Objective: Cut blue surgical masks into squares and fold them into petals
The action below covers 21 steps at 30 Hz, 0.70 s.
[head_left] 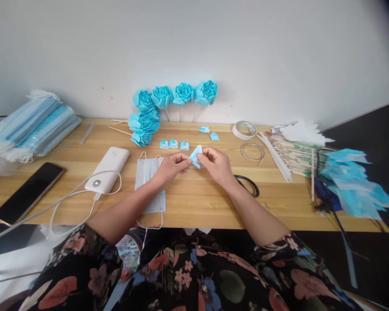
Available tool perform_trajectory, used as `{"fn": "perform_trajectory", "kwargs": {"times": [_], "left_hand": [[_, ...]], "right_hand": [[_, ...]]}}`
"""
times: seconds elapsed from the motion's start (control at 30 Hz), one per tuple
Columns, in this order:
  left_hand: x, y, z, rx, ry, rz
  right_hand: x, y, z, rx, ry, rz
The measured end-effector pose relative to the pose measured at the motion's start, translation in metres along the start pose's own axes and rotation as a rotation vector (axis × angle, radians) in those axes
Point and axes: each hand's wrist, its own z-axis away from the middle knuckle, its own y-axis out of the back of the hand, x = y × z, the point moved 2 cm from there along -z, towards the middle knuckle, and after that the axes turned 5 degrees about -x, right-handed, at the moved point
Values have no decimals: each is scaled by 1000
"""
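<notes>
Between my two hands is a small folded piece of blue and white mask fabric (196, 156), held just above the table. My left hand (173, 167) pinches its left edge with thumb and fingers. On the other side, my right hand (216, 165) grips it, the thumb pressed on its face. Just beyond lie several small folded petals (184, 145) in a row, with a further blue petal (214, 136) off to the right. A flat blue face mask (149, 172) rests partly under my left forearm.
Blue fabric flowers (184, 93) on sticks stand at the wall. Stacked masks (35, 125), a phone (29, 192) and a cabled white power bank (107, 169) are left. Right are a tape roll (244, 129), wooden sticks (294, 153), blue fabric scraps (353, 183) and a black ring (253, 186).
</notes>
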Motion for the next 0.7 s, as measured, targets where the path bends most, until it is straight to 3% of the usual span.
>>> {"fn": "perform_trajectory", "kwargs": {"times": [0.27,0.47,0.7], "left_hand": [[0,-2,1,-18,-5,86],[-2,4,0,35,-44,206],[-5,7,-1,44,-51,256]], "right_hand": [[-4,1,1,-13,-4,-74],[-11,-1,3,-151,48,-227],[-8,-3,3,-129,118,-79]]}}
